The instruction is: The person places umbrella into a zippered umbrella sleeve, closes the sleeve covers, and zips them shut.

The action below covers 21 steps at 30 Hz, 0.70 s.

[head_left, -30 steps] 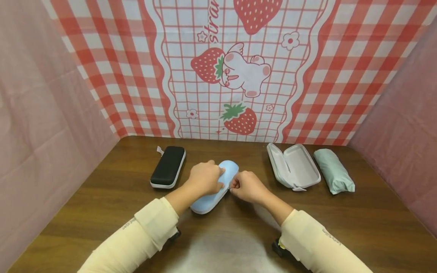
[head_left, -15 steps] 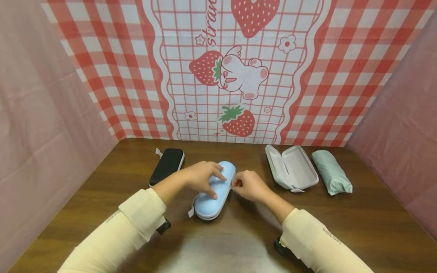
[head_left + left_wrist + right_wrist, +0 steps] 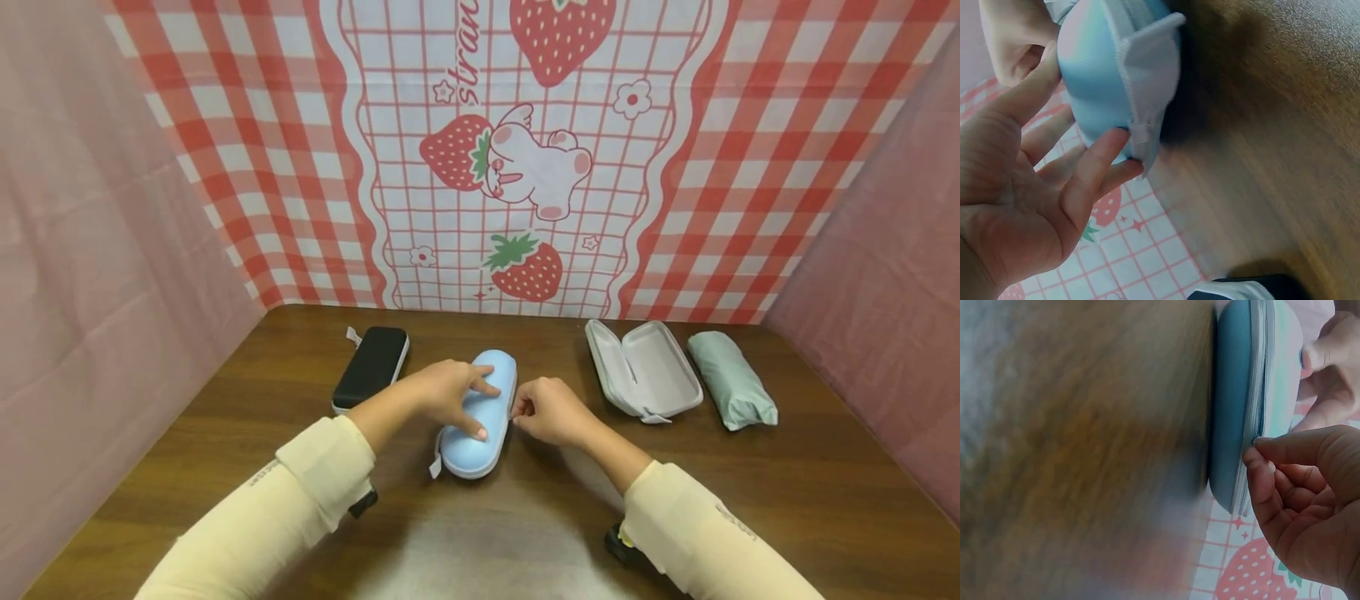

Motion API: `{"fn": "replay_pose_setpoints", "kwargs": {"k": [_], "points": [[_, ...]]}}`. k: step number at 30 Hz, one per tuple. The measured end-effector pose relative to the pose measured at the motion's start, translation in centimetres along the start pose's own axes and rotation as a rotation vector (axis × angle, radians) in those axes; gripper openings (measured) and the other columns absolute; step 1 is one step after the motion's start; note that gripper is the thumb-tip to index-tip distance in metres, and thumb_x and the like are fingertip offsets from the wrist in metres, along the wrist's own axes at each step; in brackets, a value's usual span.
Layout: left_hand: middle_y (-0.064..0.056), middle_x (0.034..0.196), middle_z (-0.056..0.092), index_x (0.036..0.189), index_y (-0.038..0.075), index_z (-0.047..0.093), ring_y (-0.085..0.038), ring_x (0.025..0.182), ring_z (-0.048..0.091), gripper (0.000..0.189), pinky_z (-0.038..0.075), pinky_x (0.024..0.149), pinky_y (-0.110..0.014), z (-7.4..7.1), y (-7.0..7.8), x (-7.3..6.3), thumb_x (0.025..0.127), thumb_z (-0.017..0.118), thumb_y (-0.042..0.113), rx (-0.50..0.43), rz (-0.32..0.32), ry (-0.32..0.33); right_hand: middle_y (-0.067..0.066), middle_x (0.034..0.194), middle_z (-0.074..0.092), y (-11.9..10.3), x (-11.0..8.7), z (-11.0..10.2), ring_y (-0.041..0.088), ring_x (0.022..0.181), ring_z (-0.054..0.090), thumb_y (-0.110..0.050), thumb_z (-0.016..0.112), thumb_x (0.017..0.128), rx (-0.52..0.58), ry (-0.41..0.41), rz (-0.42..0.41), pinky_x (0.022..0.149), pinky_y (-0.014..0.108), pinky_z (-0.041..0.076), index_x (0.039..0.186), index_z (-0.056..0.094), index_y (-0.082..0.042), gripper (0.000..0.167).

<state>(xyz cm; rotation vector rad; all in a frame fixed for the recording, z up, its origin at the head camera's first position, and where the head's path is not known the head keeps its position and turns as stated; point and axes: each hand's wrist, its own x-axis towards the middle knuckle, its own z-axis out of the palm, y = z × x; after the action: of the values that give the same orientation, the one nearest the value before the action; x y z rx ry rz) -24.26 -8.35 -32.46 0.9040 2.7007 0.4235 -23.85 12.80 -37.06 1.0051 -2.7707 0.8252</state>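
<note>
The right hand point(image 3: 551, 410) pinches the zip point(image 3: 1259, 394) of the blue case point(image 3: 489, 417), thumb against fingertip; the left hand point(image 3: 448, 392) rests on the lid, fingers apart. The case lies mid-way along the bench point(image 3: 517, 533). Only the right wrist view shows a dark slit along the zip; the left wrist view shows a grey tab point(image 3: 1152, 69) close up. To the left sits a black case point(image 3: 372, 365); to the right, an open case point(image 3: 663, 375) and a green pouch point(image 3: 731, 379). Print on the sleeves point(image 3: 247, 521) is illegible; the cloth point(image 3: 645, 167) reads "stran", cut off above.
</note>
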Motion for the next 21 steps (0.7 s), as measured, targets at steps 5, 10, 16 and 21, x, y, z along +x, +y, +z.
{"fn": "replay_pose_setpoints", "kwargs": {"k": [5,10,16,21], "points": [[-0.008,0.154,0.035,0.133,0.019,0.062,-0.033,0.14,0.032,0.063,0.031,0.112,-0.043,0.4,-0.2,0.7,0.076,0.082,0.039,-0.058,-0.078,0.064,-0.009,0.062,0.059,-0.2,-0.2,-0.1,0.002,0.058,0.05,0.0,0.073,0.073,0.004,-0.003,-0.012,0.055,0.021,0.045,0.069,0.068,-0.011,0.013],[-0.007,0.154,0.034,0.133,0.02,0.061,-0.037,0.14,0.031,0.063,0.03,0.112,-0.046,0.5,-0.3,1.4,0.077,0.082,0.041,-0.098,-0.187,0.125,-0.009,0.062,0.059,-0.4,-0.2,-0.2,0.003,0.059,0.051,-0.001,0.074,0.074,-0.009,0.002,0.002,0.056,0.022,0.046,0.069,0.068,-0.011,0.013],[-0.009,0.154,0.035,0.134,0.019,0.061,-0.038,0.138,0.034,0.064,0.033,0.11,-0.047,0.8,-0.2,2.1,0.078,0.079,0.045,-0.091,-0.246,0.17,-0.009,0.062,0.059,-0.2,-0.5,-0.4,0.004,0.059,0.051,-0.001,0.074,0.074,-0.013,0.006,0.033,0.056,0.023,0.046,0.068,0.068,-0.011,0.013],[-0.013,0.152,0.038,0.133,0.015,0.061,-0.038,0.137,0.036,0.063,0.033,0.11,-0.045,0.8,0.1,2.5,0.08,0.079,0.043,-0.093,-0.253,0.203,-0.01,0.06,0.058,0.0,-0.8,-0.6,0.003,0.057,0.05,-0.002,0.074,0.074,-0.02,0.017,0.022,0.055,0.023,0.045,0.068,0.068,-0.01,0.012]]}}
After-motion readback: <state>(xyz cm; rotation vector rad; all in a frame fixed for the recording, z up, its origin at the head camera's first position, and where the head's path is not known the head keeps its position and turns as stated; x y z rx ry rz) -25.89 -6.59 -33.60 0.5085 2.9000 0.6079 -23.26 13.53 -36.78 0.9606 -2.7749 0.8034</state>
